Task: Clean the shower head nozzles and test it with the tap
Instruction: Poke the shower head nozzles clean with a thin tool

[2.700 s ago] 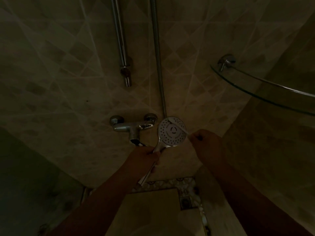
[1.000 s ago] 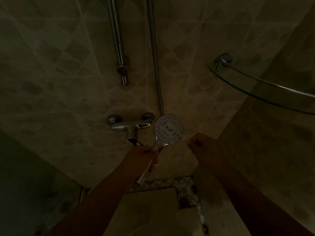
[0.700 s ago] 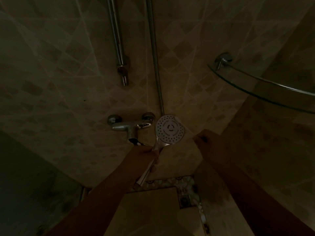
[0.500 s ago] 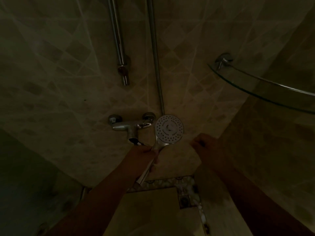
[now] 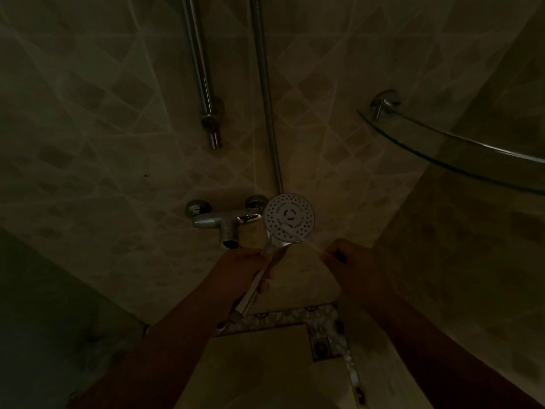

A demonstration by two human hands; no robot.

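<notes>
At frame centre we hold the shower head (image 5: pixel 289 217) by its handle, left hand (image 5: pixel 250 268) wrapped tight; our right hand (image 5: pixel 351 262) pinches a thin pick, blurred, against the nozzles. It looks light, rigid, slippery chrome, best held low on the handle. The tap (image 5: pixel 224 221) sits just left, the glass shelf (image 5: pixel 442 152) upper right; open room lies below.
</notes>
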